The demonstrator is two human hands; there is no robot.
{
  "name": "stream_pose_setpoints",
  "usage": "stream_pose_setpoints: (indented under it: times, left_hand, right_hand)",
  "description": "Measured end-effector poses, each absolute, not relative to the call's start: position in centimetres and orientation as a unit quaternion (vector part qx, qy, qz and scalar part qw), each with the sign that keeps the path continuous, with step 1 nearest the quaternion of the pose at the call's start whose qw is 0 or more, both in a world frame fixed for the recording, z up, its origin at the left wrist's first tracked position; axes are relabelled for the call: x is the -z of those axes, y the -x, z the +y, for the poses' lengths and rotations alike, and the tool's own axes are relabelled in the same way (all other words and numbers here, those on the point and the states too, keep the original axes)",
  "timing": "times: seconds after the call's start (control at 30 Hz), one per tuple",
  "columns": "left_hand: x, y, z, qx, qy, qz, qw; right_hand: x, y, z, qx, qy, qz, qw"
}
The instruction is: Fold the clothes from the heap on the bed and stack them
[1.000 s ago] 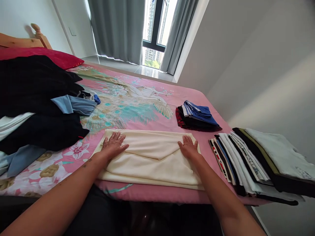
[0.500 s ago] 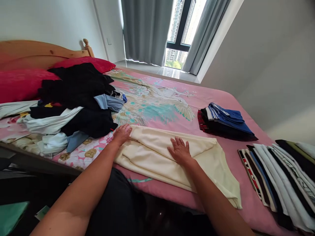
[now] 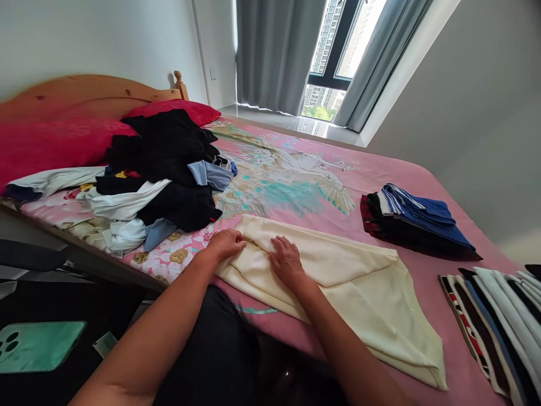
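Observation:
A cream garment (image 3: 363, 307), partly folded lengthwise, lies across the near side of the bed; I cannot tell exactly what kind it is. At its left end my left hand (image 3: 228, 246) has its fingers closed in a pinch on a fold of the cloth. Flat on the cloth just to the right rests my right hand (image 3: 286, 260), fingers stretched out and holding nothing. A crease runs between the two hands, and the garment's right end spreads wider toward the bed's front edge.
Jumbled clothes (image 3: 164, 163) are heaped at the left by red pillows (image 3: 63, 149). Folded blue and black clothes (image 3: 422, 220) sit at the right, near a row of folded garments (image 3: 502, 316). A green phone (image 3: 42, 345) lies lower left, below the bed's edge.
My left hand has gone from lying flat to pinching the cloth's left end. My right hand has slid left along the garment, closer to it. The view has turned slightly left.

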State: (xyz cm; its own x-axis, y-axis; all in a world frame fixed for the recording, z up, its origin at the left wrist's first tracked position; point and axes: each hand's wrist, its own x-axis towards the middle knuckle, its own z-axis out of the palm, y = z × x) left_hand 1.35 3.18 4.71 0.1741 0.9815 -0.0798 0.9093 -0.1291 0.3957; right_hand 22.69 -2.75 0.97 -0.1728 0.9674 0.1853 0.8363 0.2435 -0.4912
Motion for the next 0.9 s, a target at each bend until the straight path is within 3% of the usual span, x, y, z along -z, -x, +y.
stream_pose_setpoints:
  times: [0.2, 0.67, 0.9]
  left_hand:
    - [-4.5, -2.1, 3.2, -0.072, -0.756, 0.615, 0.212]
    - [-3.9, -1.2, 4.1, -0.146, -0.722, 0.638, 0.223]
    - [-2.6, 2.1, 5.2, -0.161, -0.676, 0.706, 0.132]
  right_hand:
    - [-0.7, -25.6, -5.5, -0.102, 0.636, -0.731, 0.225]
    - [-0.4, -25.3, -7.3, -0.093, 0.653, -0.73, 0.178]
    - [-3.6, -22.4, -5.2, -0.096, 0.616, -0.745, 0.235]
